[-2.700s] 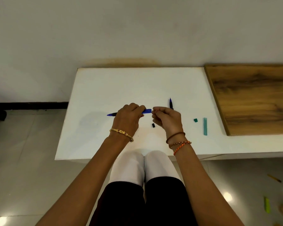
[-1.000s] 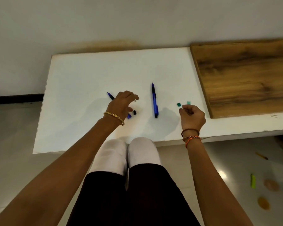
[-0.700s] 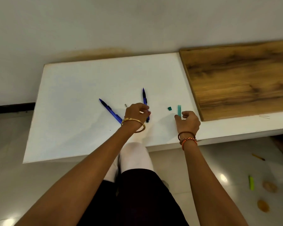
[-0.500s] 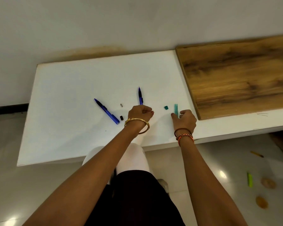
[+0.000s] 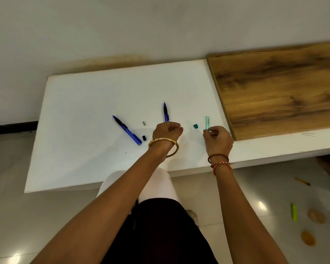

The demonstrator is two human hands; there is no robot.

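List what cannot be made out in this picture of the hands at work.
Head view only.
Lower end of the middle blue pen: hidden under the left hand; grip unclear.
Lower end of the green tube: covered by the right hand pinching it.
The grey piece: too small to identify.
The wooden board: cut off by the right edge.

text: none readable | labels: none | blue pens (image 5: 127, 129): any print too small (blurred)

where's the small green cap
In head view, the small green cap lies on the white table, between the left hand and the green tube the right hand pinches.
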